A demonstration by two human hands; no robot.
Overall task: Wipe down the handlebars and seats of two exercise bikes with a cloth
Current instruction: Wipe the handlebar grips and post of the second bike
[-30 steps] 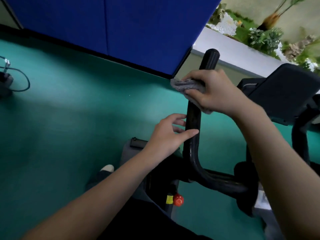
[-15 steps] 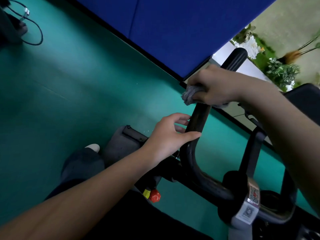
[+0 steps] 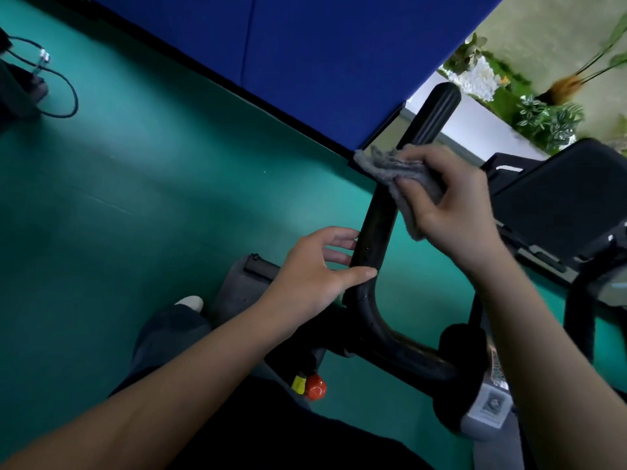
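Note:
A black handlebar (image 3: 375, 228) of an exercise bike rises from a curved bend toward its ribbed end at the upper right. My left hand (image 3: 312, 271) holds the bar just above the bend, thumb across the front and fingers behind it. A grey cloth (image 3: 393, 174) is wrapped against the bar's middle, and my right hand (image 3: 451, 205) grips it there. The bike's dark console (image 3: 559, 201) sits to the right. No seat is in view.
Green floor (image 3: 135, 198) spreads to the left, bounded by a blue padded wall (image 3: 305, 45). A black cable (image 3: 57, 93) loops at the far left. A red knob (image 3: 315, 386) sits below the handlebar. My shoe (image 3: 190, 303) stands beside the bike's grey base (image 3: 237, 290). Plants (image 3: 543, 120) line the upper right.
My right hand has turned with the cloth on the bar, so the cloth now shows spread over the bar's left side. My left hand keeps its hold near the bend. The view shifted.

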